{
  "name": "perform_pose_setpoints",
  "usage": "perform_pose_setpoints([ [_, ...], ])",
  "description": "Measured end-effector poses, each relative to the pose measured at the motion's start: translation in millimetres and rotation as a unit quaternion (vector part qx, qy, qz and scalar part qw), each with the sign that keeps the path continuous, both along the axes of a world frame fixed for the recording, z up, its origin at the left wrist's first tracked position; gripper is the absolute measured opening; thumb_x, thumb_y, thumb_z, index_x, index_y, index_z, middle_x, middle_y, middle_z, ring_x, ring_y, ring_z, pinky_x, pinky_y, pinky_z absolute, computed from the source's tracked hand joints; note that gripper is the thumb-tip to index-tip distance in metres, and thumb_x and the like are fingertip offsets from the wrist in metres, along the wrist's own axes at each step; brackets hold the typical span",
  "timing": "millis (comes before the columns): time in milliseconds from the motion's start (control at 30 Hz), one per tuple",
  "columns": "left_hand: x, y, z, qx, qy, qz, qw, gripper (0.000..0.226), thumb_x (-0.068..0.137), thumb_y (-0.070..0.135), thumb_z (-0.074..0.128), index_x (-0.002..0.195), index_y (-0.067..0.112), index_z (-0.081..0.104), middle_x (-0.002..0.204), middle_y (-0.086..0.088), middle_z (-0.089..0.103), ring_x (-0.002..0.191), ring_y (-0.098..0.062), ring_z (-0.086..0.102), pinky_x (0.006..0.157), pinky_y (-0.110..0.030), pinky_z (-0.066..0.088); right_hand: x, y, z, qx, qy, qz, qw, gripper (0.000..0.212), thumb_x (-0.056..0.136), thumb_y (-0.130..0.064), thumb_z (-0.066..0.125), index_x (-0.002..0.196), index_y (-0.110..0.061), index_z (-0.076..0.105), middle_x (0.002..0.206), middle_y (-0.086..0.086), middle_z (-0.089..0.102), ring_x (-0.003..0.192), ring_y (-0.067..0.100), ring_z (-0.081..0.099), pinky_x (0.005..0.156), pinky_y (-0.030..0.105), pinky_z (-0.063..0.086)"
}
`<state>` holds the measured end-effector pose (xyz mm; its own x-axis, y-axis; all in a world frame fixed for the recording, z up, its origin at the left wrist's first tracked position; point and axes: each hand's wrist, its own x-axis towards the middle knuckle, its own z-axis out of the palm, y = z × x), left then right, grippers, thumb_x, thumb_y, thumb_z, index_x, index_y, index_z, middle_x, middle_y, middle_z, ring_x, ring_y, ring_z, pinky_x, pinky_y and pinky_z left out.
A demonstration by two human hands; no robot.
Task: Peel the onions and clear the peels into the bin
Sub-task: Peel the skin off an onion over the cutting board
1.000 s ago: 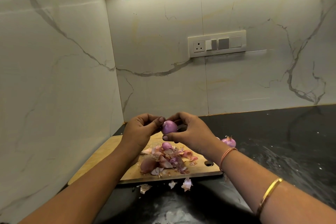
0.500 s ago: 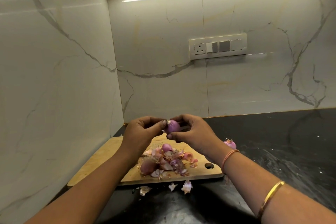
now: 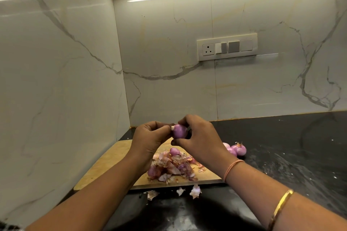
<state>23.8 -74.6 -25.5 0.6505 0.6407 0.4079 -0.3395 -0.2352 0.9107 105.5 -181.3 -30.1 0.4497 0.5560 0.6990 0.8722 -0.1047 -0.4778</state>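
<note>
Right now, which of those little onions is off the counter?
The purple onion pinched between the left hand and right hand, above the cutting board; the others lie on the board or black counter.

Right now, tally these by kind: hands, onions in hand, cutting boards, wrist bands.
Hands: 2 (left hand, right hand)
Onions in hand: 1 (held onion)
Cutting boards: 1 (cutting board)
Wrist bands: 2 (orange band, gold bangle)
Total: 6

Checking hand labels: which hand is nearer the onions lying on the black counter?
Right. The right hand is just left of those onions, above the board; the left hand is farther left, beyond the held onion.
</note>
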Motion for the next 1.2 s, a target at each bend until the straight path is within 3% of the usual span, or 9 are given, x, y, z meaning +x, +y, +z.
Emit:
perform_pose_setpoints([
  [100, -0.2, 2.2, -1.3, 0.076, 0.017, 0.041, 0.996, 0.002, 0.077, 0.006, 0.066, 0.076, 0.007, 0.067, 0.082, -0.017, 0.069, 0.088, -0.032, 0.065, 0.084, -0.042, 0.053, -0.4, -0.4, 0.6, -0.003, 0.002, 0.001, 1.000, 0.030, 0.074, -0.023, 0.079, 0.091, -0.018, 0.054, 0.085, -0.009, 0.051, 0.075, 0.008, 0.049, 0.058, 0.010, 0.037],
  [267, -1.2, 1.6, 1.0, 0.190, 0.035, 0.101, 0.976, 0.009, 0.076, 0.008, 0.069, 0.072, 0.016, 0.068, 0.070, 0.000, 0.069, 0.066, -0.009, 0.063, 0.063, -0.019, 0.052, 1.1, -1.7, 1.4, -0.007, 0.023, 0.021, 0.999, 0.030, 0.074, -0.023, 0.079, 0.098, -0.013, 0.062, 0.085, -0.007, 0.058, 0.077, 0.008, 0.055, 0.061, 0.008, 0.042],
  [400, -4.5, 6.4, 4.7, 0.238, 0.038, 0.102, 0.965, 0.016, 0.076, 0.006, 0.068, 0.070, 0.021, 0.067, 0.069, 0.004, 0.068, 0.062, -0.004, 0.063, 0.060, -0.015, 0.051, 5.9, -4.7, 4.4, -0.013, 0.085, 0.066, 0.994, 0.037, 0.073, -0.023, 0.080, 0.105, -0.010, 0.066, 0.092, 0.002, 0.069, 0.084, 0.018, 0.064, 0.079, 0.031, 0.055],
  [467, -6.7, 8.2, 6.5, 0.243, 0.040, 0.082, 0.966, 0.018, 0.077, 0.005, 0.067, 0.070, 0.022, 0.067, 0.068, 0.005, 0.068, 0.062, -0.003, 0.063, 0.059, -0.012, 0.050, 9.0, -8.5, 5.6, -0.023, 0.122, 0.101, 0.987, 0.038, 0.076, -0.023, 0.077, 0.109, -0.010, 0.066, 0.095, 0.005, 0.069, 0.080, 0.018, 0.064, 0.077, 0.033, 0.056],
  [667, -7.6, 7.0, 4.7, 0.165, 0.013, -0.001, 0.986, 0.013, 0.084, 0.008, 0.061, 0.077, 0.017, 0.068, 0.072, 0.002, 0.070, 0.072, -0.010, 0.068, 0.065, -0.016, 0.054, 13.5, -12.3, 4.7, -0.023, 0.195, 0.156, 0.968, 0.036, 0.082, -0.017, 0.071, 0.116, -0.007, 0.063, 0.100, 0.010, 0.068, 0.078, 0.014, 0.062, 0.068, 0.019, 0.053],
  [767, -6.0, 6.7, 2.1, 0.170, 0.030, -0.007, 0.985, 0.006, 0.081, 0.014, 0.065, 0.084, 0.014, 0.070, 0.080, -0.004, 0.072, 0.079, -0.014, 0.069, 0.073, -0.023, 0.055, 15.1, -11.3, 3.5, -0.023, 0.181, 0.146, 0.972, 0.036, 0.081, -0.018, 0.072, 0.114, -0.008, 0.064, 0.099, 0.008, 0.068, 0.077, 0.015, 0.062, 0.069, 0.022, 0.054],
  [900, -5.7, 6.7, 2.8, 0.111, 0.021, -0.029, 0.993, 0.010, 0.082, 0.007, 0.062, 0.080, 0.014, 0.069, 0.080, -0.006, 0.072, 0.082, -0.019, 0.069, 0.077, -0.026, 0.056, 16.6, -8.3, 1.9, 0.001, 0.176, 0.130, 0.976, 0.042, 0.075, -0.018, 0.078, 0.113, -0.013, 0.061, 0.104, 0.006, 0.067, 0.091, 0.021, 0.064, 0.080, 0.032, 0.055],
  [1067, -5.2, 2.6, 3.8, 0.218, 0.020, 0.061, 0.974, 0.018, 0.080, 0.006, 0.065, 0.072, 0.022, 0.066, 0.068, 0.006, 0.068, 0.063, 0.001, 0.063, 0.060, -0.009, 0.049, 14.3, -5.7, 0.3, 0.015, 0.170, 0.122, 0.978, 0.034, 0.073, -0.017, 0.080, 0.101, -0.014, 0.060, 0.095, 0.006, 0.068, 0.088, 0.022, 0.064, 0.078, 0.031, 0.055],
  [1200, -5.2, 4.8, 3.8, 0.269, 0.031, 0.098, 0.958, 0.018, 0.080, 0.007, 0.066, 0.070, 0.023, 0.064, 0.070, 0.003, 0.066, 0.064, -0.006, 0.062, 0.056, -0.007, 0.047, 12.5, -5.9, 0.2, 0.001, 0.179, 0.135, 0.975, 0.031, 0.078, -0.018, 0.076, 0.104, -0.012, 0.062, 0.095, 0.006, 0.068, 0.086, 0.019, 0.064, 0.078, 0.032, 0.055],
])
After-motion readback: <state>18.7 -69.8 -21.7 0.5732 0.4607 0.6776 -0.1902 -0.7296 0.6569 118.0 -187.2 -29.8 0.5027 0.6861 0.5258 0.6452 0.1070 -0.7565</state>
